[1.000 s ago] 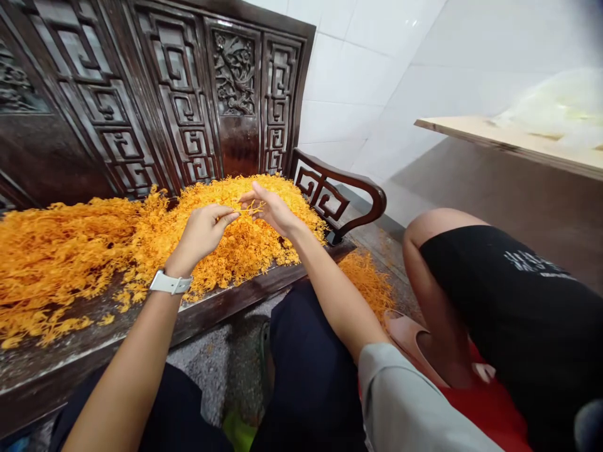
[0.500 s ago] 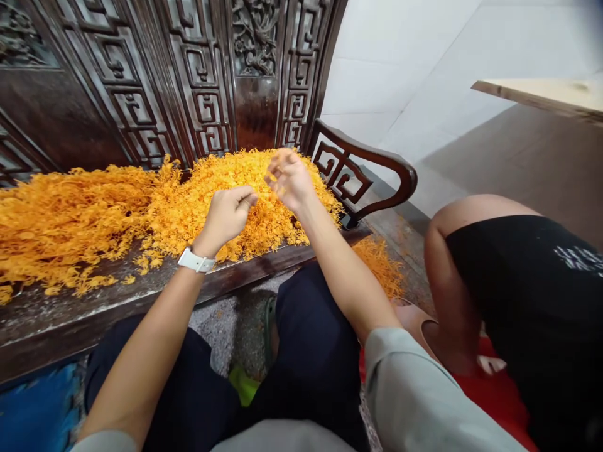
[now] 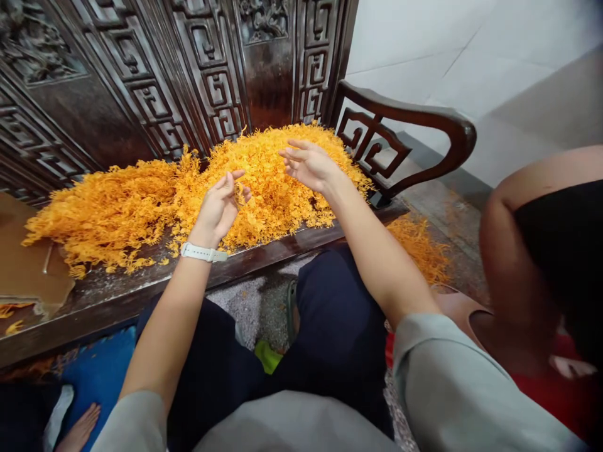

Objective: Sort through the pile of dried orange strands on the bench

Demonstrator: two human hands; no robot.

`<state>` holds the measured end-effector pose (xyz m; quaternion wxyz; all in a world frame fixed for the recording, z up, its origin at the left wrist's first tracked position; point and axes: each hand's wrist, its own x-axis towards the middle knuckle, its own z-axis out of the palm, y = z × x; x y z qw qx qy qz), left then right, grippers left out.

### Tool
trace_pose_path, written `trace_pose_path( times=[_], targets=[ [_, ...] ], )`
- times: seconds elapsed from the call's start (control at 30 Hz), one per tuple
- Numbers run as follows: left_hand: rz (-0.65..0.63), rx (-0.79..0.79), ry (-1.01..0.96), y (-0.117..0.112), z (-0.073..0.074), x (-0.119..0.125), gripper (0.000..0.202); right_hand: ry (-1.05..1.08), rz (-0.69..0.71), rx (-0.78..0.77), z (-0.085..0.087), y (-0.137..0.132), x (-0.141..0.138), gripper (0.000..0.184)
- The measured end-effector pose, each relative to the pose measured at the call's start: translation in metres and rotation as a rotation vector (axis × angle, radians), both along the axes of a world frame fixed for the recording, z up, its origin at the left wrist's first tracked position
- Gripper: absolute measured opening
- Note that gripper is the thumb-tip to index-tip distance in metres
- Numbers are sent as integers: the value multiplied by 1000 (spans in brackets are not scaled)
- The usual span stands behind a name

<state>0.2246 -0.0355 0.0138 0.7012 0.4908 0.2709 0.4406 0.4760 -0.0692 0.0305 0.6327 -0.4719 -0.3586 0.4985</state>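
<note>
A wide heap of small curly orange pieces (image 3: pixel 268 207) lies along the seat of a dark wooden bench (image 3: pixel 264 257). Over the front of the heap is my left hand (image 3: pixel 217 207), a pale watch band (image 3: pixel 203 252) on its wrist. Its fingers are apart, and nothing I can make out is in them. To the right, my right hand (image 3: pixel 311 166) hovers above the pile with fingers stretched out and no piece visible in it. The two hands face each other with a gap between them.
A carved backrest (image 3: pixel 273 81) rises behind the heap, and a curved armrest (image 3: pixel 452 125) closes the bench's right end. Cardboard (image 3: pixel 28 251) sits at the left. More orange strands (image 3: pixel 421 251) lie on the floor. A person's bent leg (image 3: pixel 509 263) is close on the right.
My left hand has gone from a pinch to spread fingers. My right hand's fingers have straightened. The view has shifted left, bringing cardboard and another person's foot into sight.
</note>
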Motion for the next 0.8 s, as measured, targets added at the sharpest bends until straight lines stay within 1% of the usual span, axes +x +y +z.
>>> trace_pose_path(
  times=[0.03, 0.07, 0.1, 0.13, 0.17, 0.2, 0.23, 0.3, 0.4, 0.43, 0.53, 0.63, 0.7, 0.73, 0.77, 0.8],
  targets=[
    [7, -3, -3, 2, -1, 0, 23, -66, -97, -35, -1, 3, -4, 28],
    [17, -6, 1, 3, -2, 1, 23, -163, -134, -60, -2, 4, -8, 29],
    [30, -10, 9, 4, -3, 1, 22, -263, -107, -59, -2, 3, -13, 26],
    [40, -14, 17, 5, -3, 2, 21, -344, -22, -31, -2, 0, -18, 21],
    [50, -12, 22, 4, -4, 4, 19, -399, 92, 12, -1, -3, -24, 16],
    [57, -4, 25, 3, -5, 5, 18, -435, 201, 59, 0, -7, -30, 16],
    [63, 9, 26, 2, -6, 8, 17, -469, 275, 105, 1, -10, -37, 21],
    [78, 41, 31, 0, -7, 12, 17, -588, 318, 207, 1, -15, -52, 27],
    [103, 73, 49, -1, -8, 17, 18, -828, 292, 321, 0, -16, -68, 23],
    [115, 78, 45, -1, -8, 17, 15, -881, 295, 340, 0, -16, -72, 26],
    [162, 48, 34, 0, -11, 18, 1, -969, 320, 386, 3, -14, -76, 34],
    [164, 6, 22, 3, -17, 17, 12, -1057, 356, 436, 12, -20, -79, 33],
    [169, 16, 6, 12, -21, 13, 15, -1082, 384, 458, 20, -31, -85, 32],
    [194, 20, 7, 19, -23, 9, 15, -1075, 442, 473, 24, -40, -90, 32],
    [237, 15, 17, 28, -25, 2, 16, -1053, 539, 492, 29, -50, -97, 33],
    [296, -2, 29, 38, -25, -6, 16, -1011, 677, 519, 32, -62, -104, 33]
  ],
)
